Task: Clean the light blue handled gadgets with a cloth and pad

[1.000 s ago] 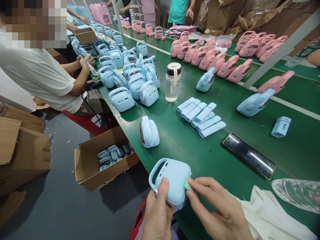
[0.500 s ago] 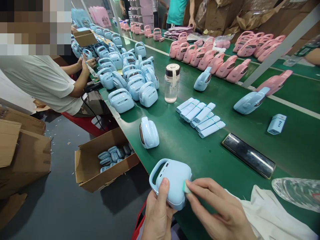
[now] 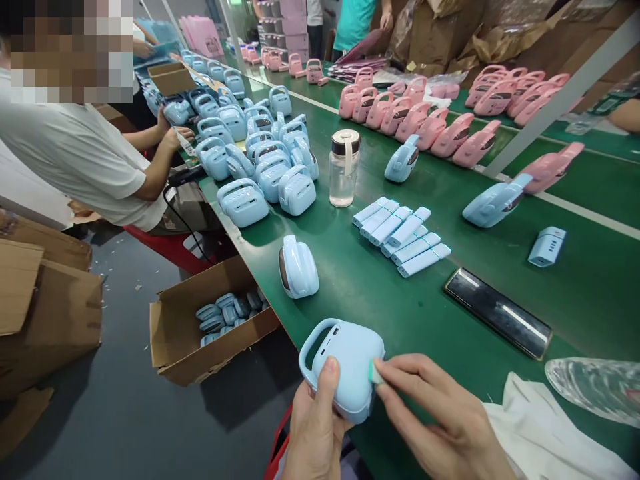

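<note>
My left hand [image 3: 320, 427] grips a light-blue portable speaker [image 3: 353, 363] by its lower edge, thumb on the face. The speaker has a loop handle at upper left and a row of small ports beside it. My right hand [image 3: 440, 413] pinches a small white piece with a teal edge [image 3: 374, 372] between thumb and fingertips. That piece touches the speaker's right edge; its kind I cannot make out. Another light-blue speaker [image 3: 299, 267] stands on the table just beyond, turned sideways.
On the green table [image 3: 340, 260] are light-blue bars [image 3: 400, 230], a bottle [image 3: 344, 167], a phone [image 3: 497, 313], a white cloth [image 3: 550, 427] and rows of pink speakers [image 3: 400, 113]. A carton [image 3: 215, 320] holds blue parts at left. A co-worker [image 3: 100, 153] sits beyond it.
My hands and the speaker have barely moved. Blue speakers and a small blue box at the right have shifted slightly left. The co-worker's hands have moved apart, one lifting a blue speaker.
</note>
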Demonstrator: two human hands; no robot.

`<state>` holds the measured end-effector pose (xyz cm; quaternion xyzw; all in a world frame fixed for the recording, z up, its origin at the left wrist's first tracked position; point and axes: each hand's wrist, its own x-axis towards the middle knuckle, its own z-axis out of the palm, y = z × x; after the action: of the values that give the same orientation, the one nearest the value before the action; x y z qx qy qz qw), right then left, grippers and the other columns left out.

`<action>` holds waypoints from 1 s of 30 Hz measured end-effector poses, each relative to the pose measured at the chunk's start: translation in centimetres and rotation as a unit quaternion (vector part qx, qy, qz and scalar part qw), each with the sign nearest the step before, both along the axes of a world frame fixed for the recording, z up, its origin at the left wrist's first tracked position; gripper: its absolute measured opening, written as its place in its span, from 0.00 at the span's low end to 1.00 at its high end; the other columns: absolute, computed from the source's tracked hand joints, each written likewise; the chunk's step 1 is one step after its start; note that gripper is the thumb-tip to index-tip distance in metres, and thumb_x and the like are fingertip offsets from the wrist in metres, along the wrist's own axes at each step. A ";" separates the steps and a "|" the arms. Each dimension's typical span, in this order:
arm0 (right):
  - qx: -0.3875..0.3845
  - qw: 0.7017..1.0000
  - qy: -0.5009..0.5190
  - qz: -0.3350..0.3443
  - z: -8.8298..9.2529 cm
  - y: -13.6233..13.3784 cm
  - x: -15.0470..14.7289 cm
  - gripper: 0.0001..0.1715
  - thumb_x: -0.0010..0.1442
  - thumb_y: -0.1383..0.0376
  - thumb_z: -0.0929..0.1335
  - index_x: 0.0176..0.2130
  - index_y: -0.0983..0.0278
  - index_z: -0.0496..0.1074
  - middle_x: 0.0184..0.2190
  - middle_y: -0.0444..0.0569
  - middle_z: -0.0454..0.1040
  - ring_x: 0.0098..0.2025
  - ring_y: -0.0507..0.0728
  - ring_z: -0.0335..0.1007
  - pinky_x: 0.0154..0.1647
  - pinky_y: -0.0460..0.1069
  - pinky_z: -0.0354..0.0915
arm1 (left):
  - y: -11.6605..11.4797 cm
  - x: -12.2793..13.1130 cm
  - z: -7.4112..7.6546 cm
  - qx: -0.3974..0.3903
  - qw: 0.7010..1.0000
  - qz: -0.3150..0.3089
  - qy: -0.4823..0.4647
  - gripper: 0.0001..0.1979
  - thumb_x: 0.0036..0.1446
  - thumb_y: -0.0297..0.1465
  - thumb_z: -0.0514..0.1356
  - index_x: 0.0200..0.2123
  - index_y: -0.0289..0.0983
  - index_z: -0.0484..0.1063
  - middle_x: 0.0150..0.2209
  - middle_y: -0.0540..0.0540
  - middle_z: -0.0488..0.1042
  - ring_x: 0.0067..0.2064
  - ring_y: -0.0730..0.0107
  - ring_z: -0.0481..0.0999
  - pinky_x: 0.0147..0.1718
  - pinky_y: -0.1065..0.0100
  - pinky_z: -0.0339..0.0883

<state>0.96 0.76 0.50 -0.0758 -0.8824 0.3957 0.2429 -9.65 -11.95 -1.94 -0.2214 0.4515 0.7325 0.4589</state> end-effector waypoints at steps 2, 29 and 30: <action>0.001 1.000 -0.008 0.012 0.2 0.1 0.1 0.24 0.69 0.75 0.69 0.61 0.60 0.73 0.46 0.51 0.75 0.44 0.53 0.78 0.43 0.44 0.77 | 0.0 0.0 0.0 0.002 1.000 -0.004 -0.002 0.30 0.57 0.47 0.72 0.51 0.29 0.77 0.47 0.31 0.85 0.57 0.41 0.81 0.52 0.54 0.78; -0.083 0.965 -0.035 -0.245 -3.9 -3.3 3.2 0.14 0.71 0.61 0.71 0.56 0.51 0.76 0.57 0.49 0.76 0.58 0.58 0.75 0.56 0.51 0.74 | -5.6 -1.2 -2.0 -0.252 0.717 -0.152 0.632 0.32 0.65 0.37 0.65 0.70 0.47 0.61 0.76 0.40 0.54 0.76 0.39 0.54 0.69 0.40 0.60; -0.108 0.961 -0.039 -0.253 -4.1 -3.6 3.4 0.13 0.71 0.60 0.71 0.55 0.51 0.77 0.58 0.49 0.76 0.58 0.58 0.76 0.54 0.50 0.76 | -6.1 -1.7 -2.2 -0.195 0.623 -0.211 0.728 0.28 0.68 0.37 0.61 0.69 0.45 0.62 0.77 0.40 0.51 0.78 0.40 0.48 0.70 0.39 0.57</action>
<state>4.36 -2.86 -3.64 -0.3375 -0.7952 0.4115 0.2905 -11.39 -18.06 -4.15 0.4013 0.8047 0.4321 0.0689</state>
